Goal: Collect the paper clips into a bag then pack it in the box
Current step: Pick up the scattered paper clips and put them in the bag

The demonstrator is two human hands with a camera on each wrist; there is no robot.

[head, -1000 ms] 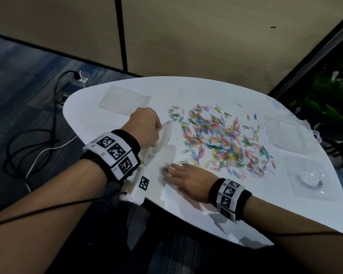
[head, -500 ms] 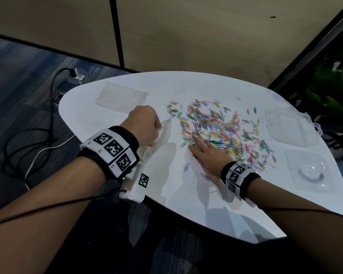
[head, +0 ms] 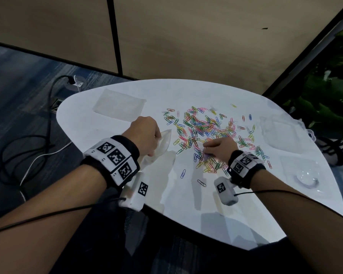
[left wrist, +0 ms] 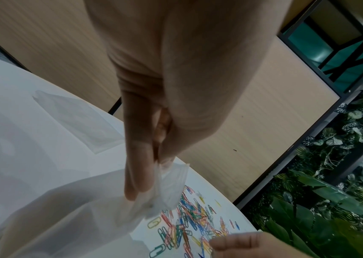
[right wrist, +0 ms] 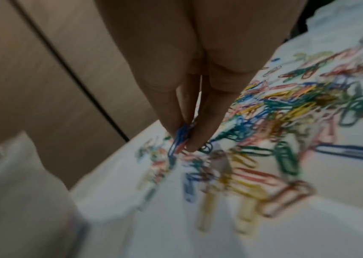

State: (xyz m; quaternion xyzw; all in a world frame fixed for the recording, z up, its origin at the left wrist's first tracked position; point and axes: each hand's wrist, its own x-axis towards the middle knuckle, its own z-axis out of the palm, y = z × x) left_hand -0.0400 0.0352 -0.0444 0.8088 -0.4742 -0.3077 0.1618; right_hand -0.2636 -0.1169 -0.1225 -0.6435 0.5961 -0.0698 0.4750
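Many coloured paper clips (head: 208, 133) lie scattered over the middle of the white table (head: 111, 135). My left hand (head: 145, 135) pinches the rim of a clear plastic bag (head: 162, 143), which stands with its mouth toward the clips; the same bag (left wrist: 167, 188) hangs from my fingers in the left wrist view. At the near edge of the pile, my right hand (head: 218, 147) pinches a few paper clips (right wrist: 180, 137) between thumb and fingertips. A clear plastic box (head: 281, 135) lies at the right of the table.
A flat spare bag (head: 119, 104) lies at the far left of the table. Another clear plastic piece (head: 303, 173) sits near the right edge. Cables (head: 28, 147) trail on the floor to the left. A beige wall and plants stand behind.
My right hand moved from the near table edge up to the clip pile, then drew back a little and pinched a few clips. The left hand kept holding the bag.
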